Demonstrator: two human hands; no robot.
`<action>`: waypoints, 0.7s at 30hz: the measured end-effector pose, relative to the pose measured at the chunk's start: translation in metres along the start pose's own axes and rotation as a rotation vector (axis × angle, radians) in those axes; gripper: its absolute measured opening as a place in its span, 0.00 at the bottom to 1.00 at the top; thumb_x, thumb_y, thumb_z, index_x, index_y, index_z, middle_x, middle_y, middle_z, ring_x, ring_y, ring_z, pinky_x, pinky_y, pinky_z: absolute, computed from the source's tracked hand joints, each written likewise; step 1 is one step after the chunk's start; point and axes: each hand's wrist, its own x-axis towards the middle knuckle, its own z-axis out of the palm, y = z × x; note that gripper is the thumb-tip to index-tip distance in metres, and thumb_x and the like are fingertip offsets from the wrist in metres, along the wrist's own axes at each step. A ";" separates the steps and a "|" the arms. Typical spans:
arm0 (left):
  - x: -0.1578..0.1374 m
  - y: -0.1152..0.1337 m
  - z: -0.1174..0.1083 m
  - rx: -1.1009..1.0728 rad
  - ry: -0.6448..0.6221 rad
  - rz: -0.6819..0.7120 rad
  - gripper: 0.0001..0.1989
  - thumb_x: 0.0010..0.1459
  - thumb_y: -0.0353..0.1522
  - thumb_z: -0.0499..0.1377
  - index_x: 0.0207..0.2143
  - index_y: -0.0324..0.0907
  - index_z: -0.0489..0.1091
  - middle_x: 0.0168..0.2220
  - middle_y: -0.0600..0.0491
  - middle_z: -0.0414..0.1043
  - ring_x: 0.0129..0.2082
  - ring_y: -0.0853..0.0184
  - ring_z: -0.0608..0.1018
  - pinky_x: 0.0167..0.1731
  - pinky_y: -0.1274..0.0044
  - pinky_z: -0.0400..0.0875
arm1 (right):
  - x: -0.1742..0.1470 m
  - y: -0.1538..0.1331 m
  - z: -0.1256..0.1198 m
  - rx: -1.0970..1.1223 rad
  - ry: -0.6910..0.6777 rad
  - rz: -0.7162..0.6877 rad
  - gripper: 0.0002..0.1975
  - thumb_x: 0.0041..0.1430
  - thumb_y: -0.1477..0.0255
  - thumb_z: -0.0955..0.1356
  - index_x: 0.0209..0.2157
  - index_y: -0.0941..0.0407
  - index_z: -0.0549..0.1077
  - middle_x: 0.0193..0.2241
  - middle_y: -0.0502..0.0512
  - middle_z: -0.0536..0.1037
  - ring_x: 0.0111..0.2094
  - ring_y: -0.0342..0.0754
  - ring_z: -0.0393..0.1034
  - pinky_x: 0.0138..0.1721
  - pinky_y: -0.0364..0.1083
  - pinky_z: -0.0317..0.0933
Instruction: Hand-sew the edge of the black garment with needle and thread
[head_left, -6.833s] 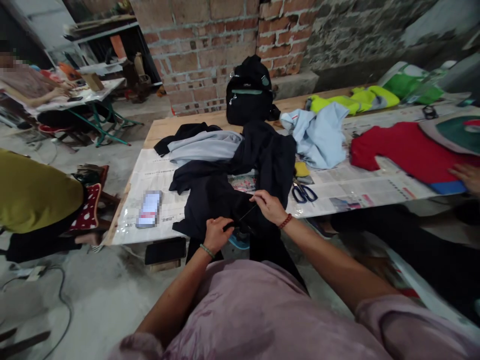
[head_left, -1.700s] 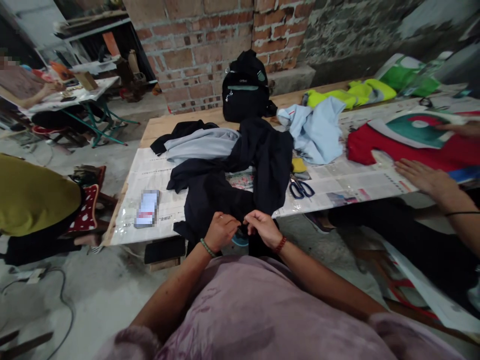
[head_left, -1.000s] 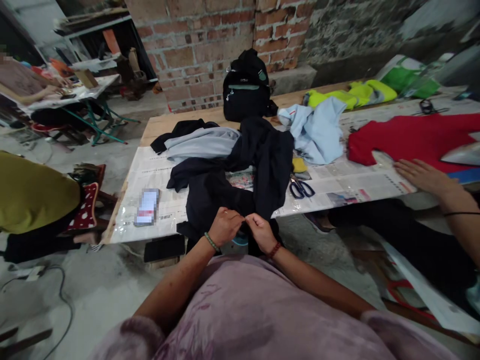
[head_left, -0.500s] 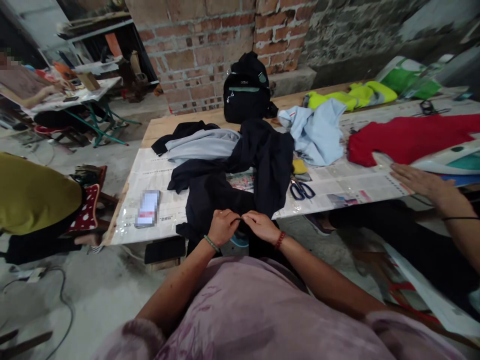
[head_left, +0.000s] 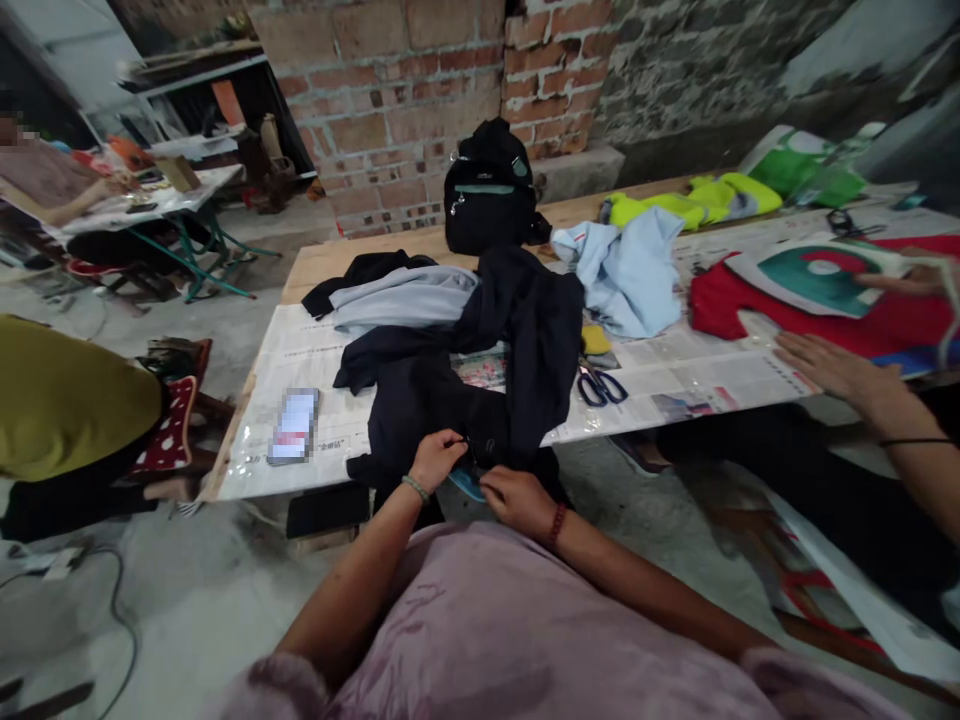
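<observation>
On the newspaper-covered surface [head_left: 300, 350], crumpled black cloth [head_left: 420, 400] beyond my left hand [head_left: 436, 462] should handle light and limp, best held by the near edge that hand pinches; whether my right hand [head_left: 523, 502] grips anything, I can't tell.

one backpack [head_left: 486, 215], one iron [head_left: 787, 277], one pair of scissors [head_left: 599, 381]

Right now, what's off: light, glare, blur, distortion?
Head view: dim light, dark cloth losing fold detail; head view: small glints on the newspaper, pixelated phone screen; head view: wide-angle stretch toward the edges, whatever lies between left hand and right hand too soft to tell.
</observation>
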 end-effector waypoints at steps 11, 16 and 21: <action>0.000 0.001 -0.016 -0.184 -0.134 -0.096 0.11 0.40 0.36 0.60 0.23 0.36 0.70 0.19 0.58 0.64 0.20 0.75 0.63 0.23 0.82 0.54 | 0.031 0.063 -0.014 -0.338 0.150 0.049 0.10 0.55 0.71 0.61 0.35 0.55 0.72 0.43 0.55 0.71 0.51 0.54 0.56 0.52 0.55 0.47; -0.003 0.004 -0.016 -0.242 -0.154 -0.107 0.13 0.38 0.37 0.62 0.26 0.36 0.72 0.22 0.56 0.69 0.23 0.73 0.66 0.27 0.80 0.58 | 0.037 0.064 -0.022 -0.289 0.230 0.039 0.10 0.57 0.72 0.59 0.35 0.54 0.72 0.36 0.55 0.73 0.45 0.50 0.59 0.49 0.52 0.47; 0.002 0.006 -0.011 -0.317 -0.075 -0.081 0.15 0.38 0.38 0.63 0.28 0.36 0.72 0.23 0.55 0.69 0.25 0.73 0.67 0.28 0.80 0.59 | 0.076 0.056 -0.053 -0.410 0.209 -0.019 0.13 0.59 0.73 0.57 0.36 0.54 0.71 0.28 0.56 0.70 0.36 0.49 0.59 0.47 0.51 0.44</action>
